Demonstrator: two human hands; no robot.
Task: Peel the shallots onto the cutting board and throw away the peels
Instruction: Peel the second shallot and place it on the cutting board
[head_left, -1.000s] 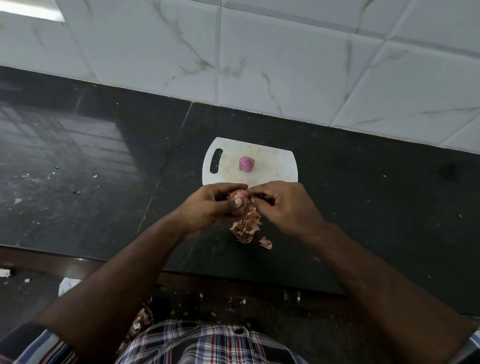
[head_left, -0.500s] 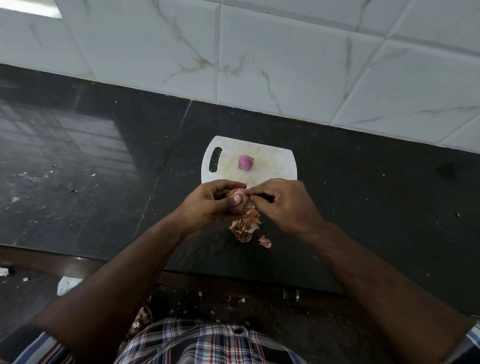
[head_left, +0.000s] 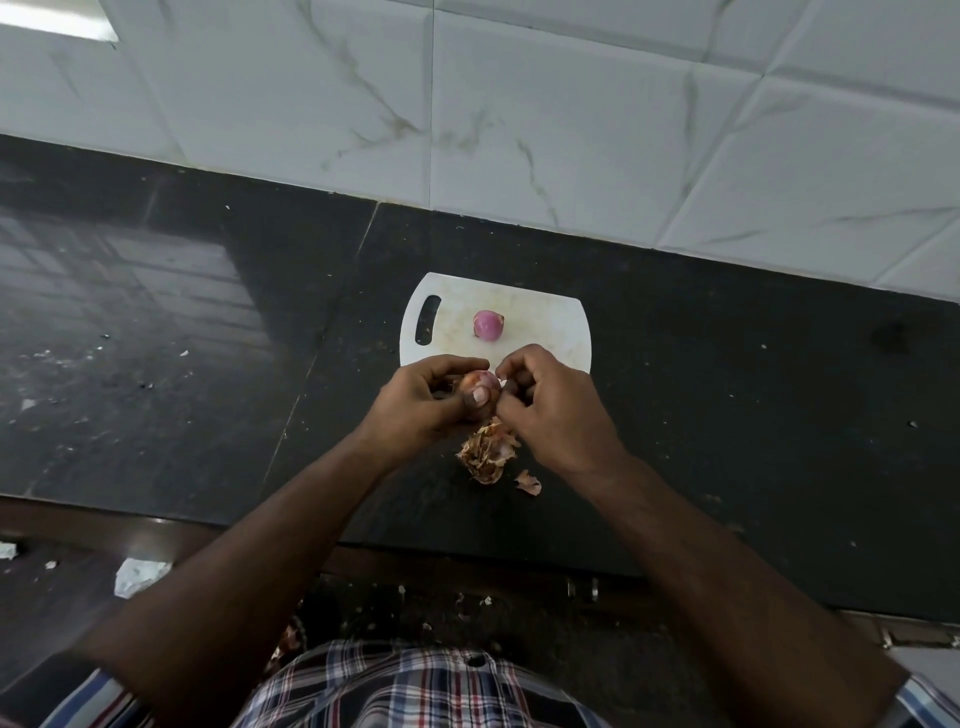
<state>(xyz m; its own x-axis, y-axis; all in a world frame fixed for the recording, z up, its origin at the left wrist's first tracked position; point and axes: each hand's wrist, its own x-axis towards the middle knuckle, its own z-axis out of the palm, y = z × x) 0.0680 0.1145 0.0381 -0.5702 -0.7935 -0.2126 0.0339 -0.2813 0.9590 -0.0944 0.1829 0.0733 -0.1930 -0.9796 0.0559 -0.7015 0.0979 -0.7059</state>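
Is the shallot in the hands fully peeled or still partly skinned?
Partly skinned: the held shallot shows brown skin beside purple flesh, unlike the peeled shallot.

right hand (head_left: 550, 402) lifted, peel strip (head_left: 502, 382) pulled off shallot (head_left: 477, 382)

head camera looks steeply down, close over the counter (head_left: 727, 415).

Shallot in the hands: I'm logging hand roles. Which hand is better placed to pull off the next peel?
Right. The right hand pinches at the skin on the shallot, while the left hand grips it steady.
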